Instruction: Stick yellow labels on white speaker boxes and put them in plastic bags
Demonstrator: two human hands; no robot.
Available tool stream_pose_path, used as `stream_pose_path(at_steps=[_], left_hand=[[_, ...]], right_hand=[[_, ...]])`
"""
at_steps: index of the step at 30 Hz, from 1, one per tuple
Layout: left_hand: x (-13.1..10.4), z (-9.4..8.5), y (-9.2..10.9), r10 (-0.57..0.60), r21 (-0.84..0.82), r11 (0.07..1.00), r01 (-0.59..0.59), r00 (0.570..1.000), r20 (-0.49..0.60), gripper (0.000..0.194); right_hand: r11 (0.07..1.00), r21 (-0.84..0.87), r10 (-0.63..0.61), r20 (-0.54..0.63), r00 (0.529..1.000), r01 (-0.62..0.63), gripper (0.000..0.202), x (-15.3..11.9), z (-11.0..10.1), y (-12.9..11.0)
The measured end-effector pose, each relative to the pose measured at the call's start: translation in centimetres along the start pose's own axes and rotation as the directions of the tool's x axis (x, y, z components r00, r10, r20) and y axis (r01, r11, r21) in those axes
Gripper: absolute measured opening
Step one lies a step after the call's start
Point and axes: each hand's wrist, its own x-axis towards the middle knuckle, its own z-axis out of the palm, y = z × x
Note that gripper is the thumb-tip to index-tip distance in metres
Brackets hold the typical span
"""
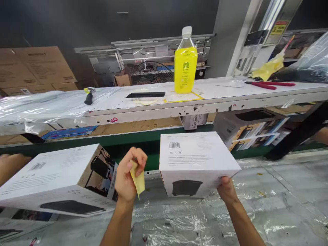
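Note:
My left hand (128, 177) is raised between two white product boxes and pinches a small yellow slip of paper (138, 181). My right hand (227, 189) grips the lower right corner of the closed white box (194, 160), which has a barcode on top and a dark appliance pictured on its front. To the left lies a second white box (56, 181), tilted, with its end flap open. Another person's hand (10, 165) touches that box at the far left edge.
A white shelf (164, 102) crosses ahead, carrying a yellow bottle (185, 65), a black flat strip (146, 95), a black-handled tool (88, 97) and red pliers (269, 84). Printed boxes (253, 128) ride on the green conveyor (138, 143). Plastic film covers my table (269, 205).

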Motion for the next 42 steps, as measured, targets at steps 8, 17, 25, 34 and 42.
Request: stream_pose_path(at_steps=[8, 17, 25, 34, 42], left_hand=[[4.8, 7.4, 5.0, 0.111, 0.128, 0.978, -0.162, 0.934, 0.341, 0.016], [4.2, 11.6, 4.6, 0.159, 0.078, 0.975, -0.208, 0.898, 0.41, 0.018], [6.9, 8.8, 4.3, -0.226, 0.183, 0.971, 0.152, 0.831, 0.509, 0.046], [6.3, 9.9, 3.4, -0.101, 0.169, 0.985, 0.028, 0.892, 0.442, 0.026], [6.1, 10.4, 3.8, -0.008, 0.258, 0.96, -0.107, 0.913, 0.408, 0.022]], right_hand=[[0.934, 0.113, -0.324, -0.144, 0.935, 0.34, 0.087, 1.6, -1.8, -11.4], [0.884, -0.277, -0.242, 0.419, 0.875, 0.377, 0.024, 6.0, 3.0, -22.9], [0.767, -0.334, -0.362, 0.481, 0.799, 0.548, 0.012, 9.6, 2.7, -23.2], [0.205, -0.574, -0.817, 0.346, 0.462, 0.792, 0.006, 9.3, 3.8, -22.9], [0.11, -0.594, -0.844, 0.368, 0.39, 0.797, 0.007, 9.8, 3.7, -22.8]])
